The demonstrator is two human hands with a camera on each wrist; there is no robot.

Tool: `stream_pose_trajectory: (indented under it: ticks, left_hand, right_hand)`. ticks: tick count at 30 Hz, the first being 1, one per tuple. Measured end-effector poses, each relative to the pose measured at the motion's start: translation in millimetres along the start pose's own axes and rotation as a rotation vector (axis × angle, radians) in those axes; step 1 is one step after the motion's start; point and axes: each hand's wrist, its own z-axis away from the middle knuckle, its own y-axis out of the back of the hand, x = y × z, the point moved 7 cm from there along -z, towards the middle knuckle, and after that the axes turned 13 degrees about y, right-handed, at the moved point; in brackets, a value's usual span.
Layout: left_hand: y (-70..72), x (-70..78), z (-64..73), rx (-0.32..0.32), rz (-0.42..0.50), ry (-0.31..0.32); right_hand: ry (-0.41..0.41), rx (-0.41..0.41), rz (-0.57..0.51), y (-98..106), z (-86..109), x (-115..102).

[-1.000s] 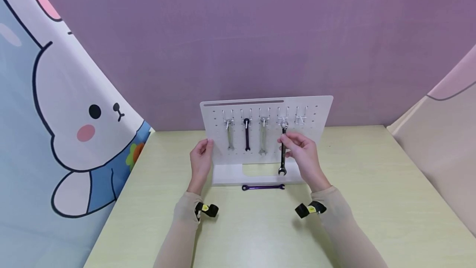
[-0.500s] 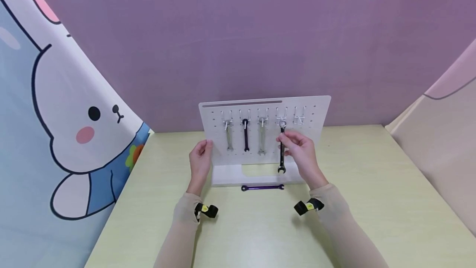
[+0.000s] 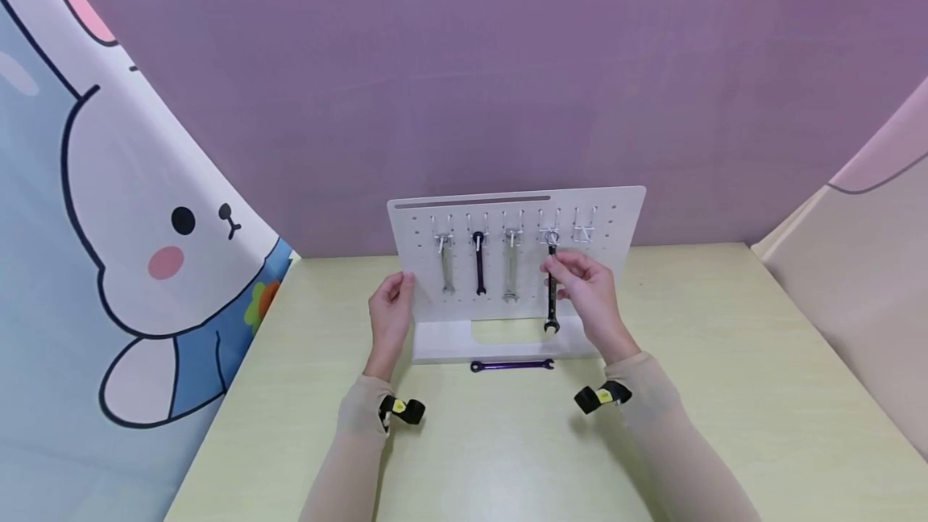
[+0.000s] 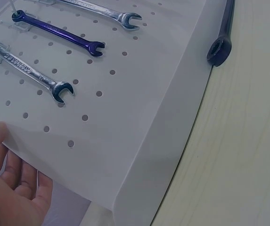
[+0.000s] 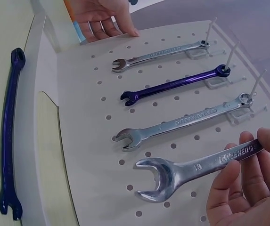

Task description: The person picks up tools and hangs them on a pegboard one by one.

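My right hand pinches a large silver combination wrench by its shank between thumb and fingers. The wrench hangs upright with its open end down, and its ring end overlaps the fourth hook of the white pegboard in the head view. My left hand holds the board's left edge, thumb on the front face and fingers behind it. On the hooks to the left hang a silver wrench, a purple wrench and another silver wrench.
Another purple wrench lies on the table along the front of the board's base. A bare hook sits at the board's right. Behind stands a purple backdrop, with a rabbit-print cloth at the left.
The wrench in my right hand has risen slightly, its ring end now overlapping the fourth hook. My left hand keeps its hold on the board's edge.
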Motion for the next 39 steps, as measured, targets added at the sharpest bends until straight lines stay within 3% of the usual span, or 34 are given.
stream_pose_trajectory:
  ticks: [13,39]
  left_hand:
    - [0.2,0.5,0.0,-0.002,-0.004,0.001]
    - [1.0,-0.1,1.3,-0.016,-0.01,0.004]
  right_hand:
    - [-0.017,0.006,0.017,-1,-3.9,2]
    - [0.043,0.047,0.067,-2,-10.6,6]
